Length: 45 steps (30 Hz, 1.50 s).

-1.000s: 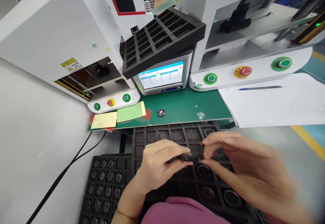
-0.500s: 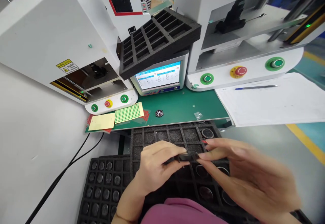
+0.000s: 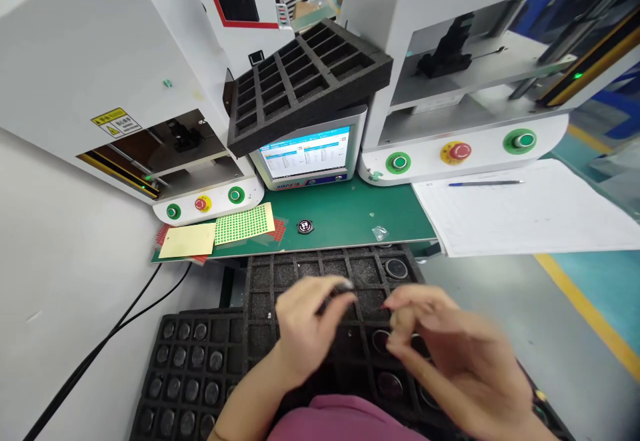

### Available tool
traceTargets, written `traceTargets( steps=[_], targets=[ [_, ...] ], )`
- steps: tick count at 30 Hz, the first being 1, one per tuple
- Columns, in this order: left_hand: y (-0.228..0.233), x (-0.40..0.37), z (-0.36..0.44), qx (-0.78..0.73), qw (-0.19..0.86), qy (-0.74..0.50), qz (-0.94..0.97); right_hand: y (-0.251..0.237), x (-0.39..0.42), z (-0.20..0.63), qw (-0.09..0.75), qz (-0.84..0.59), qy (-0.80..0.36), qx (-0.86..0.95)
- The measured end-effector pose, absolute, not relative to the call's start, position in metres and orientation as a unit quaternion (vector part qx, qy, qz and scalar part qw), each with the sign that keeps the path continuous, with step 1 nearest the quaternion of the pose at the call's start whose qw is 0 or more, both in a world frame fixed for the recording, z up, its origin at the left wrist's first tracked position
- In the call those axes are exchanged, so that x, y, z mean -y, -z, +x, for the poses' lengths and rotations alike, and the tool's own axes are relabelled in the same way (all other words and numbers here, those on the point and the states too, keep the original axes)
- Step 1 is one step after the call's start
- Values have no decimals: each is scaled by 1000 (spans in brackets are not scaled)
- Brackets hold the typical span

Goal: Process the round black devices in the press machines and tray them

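- Right now the left hand (image 3: 300, 327) pinches a small dark part (image 3: 344, 286) between thumb and forefinger, fingers curled in and shut on it, just above the upper rows of the black foam tray (image 3: 260, 274) in front of the person.
- The part sits at the tips of the left fingers (image 3: 330, 294), up and to the right of that hand's palm; it is blurred, so its shape and long axis cannot be read with any certainty (it looks short and roundish).
- The right hand (image 3: 440, 354) hovers just to the right of the part, apart from it, with a clear gap between its fingertips (image 3: 393, 311) and the left hand's. Its fingers are loosely curled; motion blur hides whether anything is held in them, so I cannot tell.
- Of the two, the left hand plainly has the part; the right is near but not touching.
- Both forearms come in from the bottom edge, wrists low over the tray, palms turned inward toward each other.
- Under the right hand, several tray pockets hold round lens-like pieces (image 3: 396, 268); the pockets under the left hand look bare.
- A second tray (image 3: 165, 334) of small round parts lies lower left, partly under the first tray.
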<state>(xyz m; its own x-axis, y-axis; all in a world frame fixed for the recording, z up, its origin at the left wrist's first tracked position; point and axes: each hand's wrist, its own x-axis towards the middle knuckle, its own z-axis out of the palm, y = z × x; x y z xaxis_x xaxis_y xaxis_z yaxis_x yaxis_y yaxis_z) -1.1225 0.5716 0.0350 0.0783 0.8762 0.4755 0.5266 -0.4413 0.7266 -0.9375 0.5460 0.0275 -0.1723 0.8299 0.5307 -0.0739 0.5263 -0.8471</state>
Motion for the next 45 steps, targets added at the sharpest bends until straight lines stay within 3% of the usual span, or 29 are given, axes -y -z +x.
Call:
traceTargets(
  steps=[4,9,13,19,28,35,45],
  targets=[
    [-12,-590,-1146,-635,276,-545,473,24,-583,-921,592,-449,-348,572],
    [-3,-587,-1151,-596,470,-555,341,115,-666,-889,568,-600,-284,487],
    [-1,-578,-1144,-582,553,-515,301,147,-694,-893,520,-640,-269,497],
    [4,-578,-1147,-601,547,-443,379,153,-708,-907,492,-665,-252,502],
    [1,-574,-1134,-553,637,-449,293,142,-699,-894,482,-668,-246,511],
    [2,-574,-1132,-554,631,-427,335,149,-704,-910,477,-678,-243,504],
    [6,-572,-1132,-575,633,-409,320,112,-694,-909,537,-630,-354,436]
  ],
)
